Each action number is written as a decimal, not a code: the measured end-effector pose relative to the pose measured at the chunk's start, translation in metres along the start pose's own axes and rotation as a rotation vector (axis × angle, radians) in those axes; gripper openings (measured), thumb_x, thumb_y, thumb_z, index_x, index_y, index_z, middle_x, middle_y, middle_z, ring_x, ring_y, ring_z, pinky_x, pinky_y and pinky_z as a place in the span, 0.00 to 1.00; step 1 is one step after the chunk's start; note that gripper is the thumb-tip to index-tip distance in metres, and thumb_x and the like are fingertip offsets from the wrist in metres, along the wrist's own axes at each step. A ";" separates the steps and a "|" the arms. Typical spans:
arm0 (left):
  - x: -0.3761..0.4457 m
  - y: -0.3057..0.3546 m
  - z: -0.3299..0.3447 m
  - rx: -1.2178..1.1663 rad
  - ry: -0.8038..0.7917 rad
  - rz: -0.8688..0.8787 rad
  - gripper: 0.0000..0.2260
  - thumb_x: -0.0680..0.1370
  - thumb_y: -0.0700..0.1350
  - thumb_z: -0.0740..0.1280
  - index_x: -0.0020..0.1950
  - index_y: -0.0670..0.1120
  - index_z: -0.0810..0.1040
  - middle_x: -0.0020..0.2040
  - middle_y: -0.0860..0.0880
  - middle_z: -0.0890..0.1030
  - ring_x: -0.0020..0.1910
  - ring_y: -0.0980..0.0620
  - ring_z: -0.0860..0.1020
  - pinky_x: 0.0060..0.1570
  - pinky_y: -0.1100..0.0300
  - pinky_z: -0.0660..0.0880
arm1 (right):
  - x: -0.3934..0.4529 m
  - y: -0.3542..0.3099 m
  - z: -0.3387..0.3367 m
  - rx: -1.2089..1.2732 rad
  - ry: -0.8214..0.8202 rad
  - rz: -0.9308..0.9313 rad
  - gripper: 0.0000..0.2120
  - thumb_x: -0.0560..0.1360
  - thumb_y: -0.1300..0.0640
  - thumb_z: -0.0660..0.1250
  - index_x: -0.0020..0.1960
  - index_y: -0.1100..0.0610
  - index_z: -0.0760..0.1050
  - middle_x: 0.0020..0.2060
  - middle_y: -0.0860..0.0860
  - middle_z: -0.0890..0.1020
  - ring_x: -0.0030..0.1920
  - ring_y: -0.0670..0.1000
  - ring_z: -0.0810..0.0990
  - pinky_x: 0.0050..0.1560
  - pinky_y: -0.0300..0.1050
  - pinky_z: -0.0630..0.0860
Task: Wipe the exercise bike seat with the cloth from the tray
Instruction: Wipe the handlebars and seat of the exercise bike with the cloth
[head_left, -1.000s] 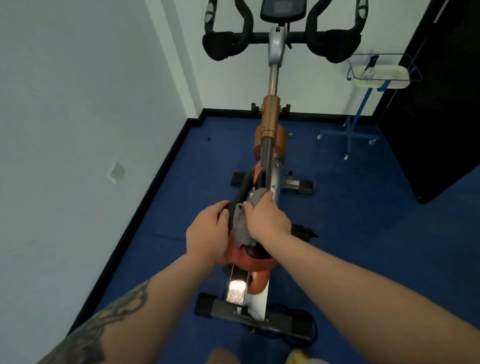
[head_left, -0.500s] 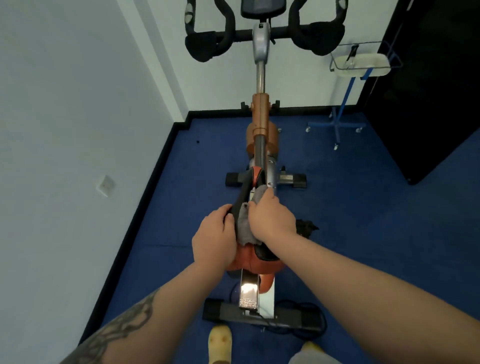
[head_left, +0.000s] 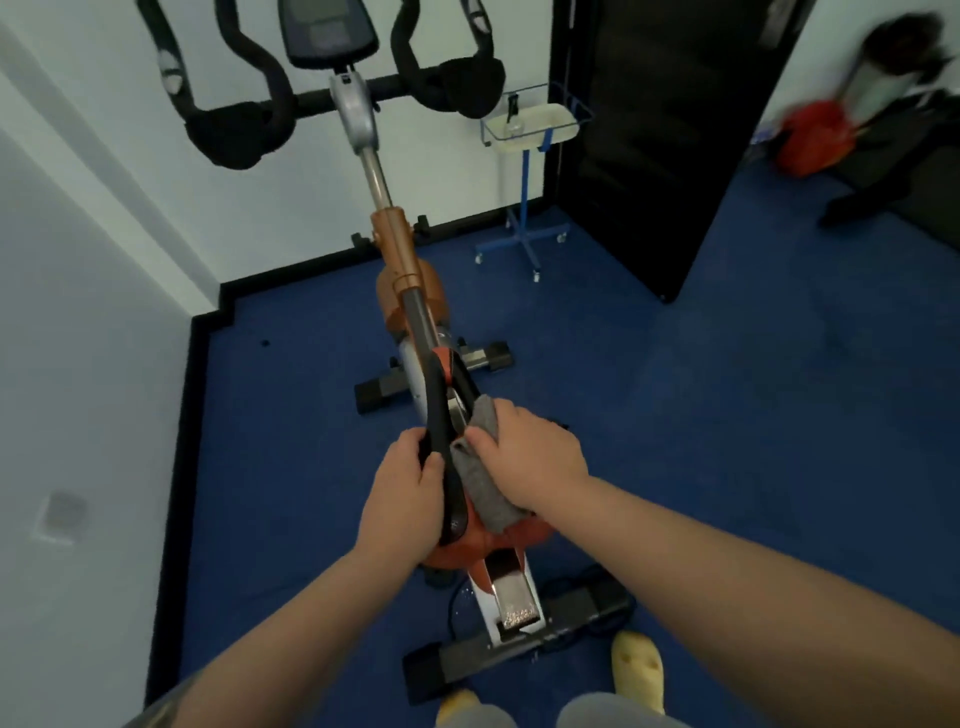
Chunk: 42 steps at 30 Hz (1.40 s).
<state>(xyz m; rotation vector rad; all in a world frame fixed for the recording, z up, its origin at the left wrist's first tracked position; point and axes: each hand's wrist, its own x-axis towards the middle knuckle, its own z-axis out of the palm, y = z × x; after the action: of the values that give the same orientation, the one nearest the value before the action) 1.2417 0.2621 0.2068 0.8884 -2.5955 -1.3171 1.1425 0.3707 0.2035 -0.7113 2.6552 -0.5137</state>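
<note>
The black and orange bike seat (head_left: 445, 441) points away from me in the middle of the head view. My left hand (head_left: 402, 499) grips the seat's left side, fingers curled over the black edge. My right hand (head_left: 530, 460) presses a grey cloth (head_left: 485, 493) against the seat's right side. Part of the cloth sticks out beyond my fingertips and below my palm. The white tray (head_left: 535, 127) on a blue wheeled stand sits far back by the wall, with a small bottle in it.
The bike's handlebars (head_left: 337, 104) and console rise ahead. A white wall runs along the left; a black door (head_left: 670, 145) stands at the right. Base bars of the bike (head_left: 519, 649) and my yellow shoes (head_left: 636, 665) are on the blue carpet below.
The view has swung to the right, so the door and room at the right now show. My right hand with the cloth has slid slightly along the seat's right side; my left hand keeps its grip.
</note>
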 end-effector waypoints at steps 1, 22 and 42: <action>0.005 -0.004 -0.007 0.087 -0.025 0.060 0.10 0.79 0.46 0.57 0.61 0.51 0.70 0.57 0.51 0.74 0.56 0.52 0.72 0.51 0.56 0.69 | -0.005 0.001 0.001 0.026 0.044 0.016 0.24 0.79 0.38 0.51 0.64 0.53 0.67 0.58 0.52 0.77 0.55 0.55 0.77 0.49 0.51 0.73; 0.039 -0.017 -0.007 0.084 -0.299 0.657 0.19 0.79 0.45 0.55 0.69 0.52 0.70 0.72 0.57 0.66 0.71 0.65 0.57 0.74 0.53 0.47 | -0.072 -0.073 0.083 1.053 0.887 0.578 0.33 0.80 0.49 0.57 0.78 0.54 0.43 0.77 0.49 0.51 0.72 0.39 0.50 0.72 0.37 0.52; 0.038 -0.016 -0.004 0.070 -0.266 0.649 0.20 0.77 0.45 0.55 0.68 0.50 0.71 0.72 0.54 0.67 0.69 0.63 0.60 0.74 0.50 0.50 | -0.045 -0.054 0.065 1.050 1.076 0.784 0.24 0.82 0.46 0.50 0.75 0.53 0.58 0.75 0.49 0.61 0.74 0.47 0.60 0.71 0.44 0.60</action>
<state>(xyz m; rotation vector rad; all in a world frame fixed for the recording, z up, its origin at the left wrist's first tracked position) 1.2191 0.2315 0.1912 -0.1562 -2.7607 -1.2055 1.2280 0.3342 0.1799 1.1317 2.4542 -2.1404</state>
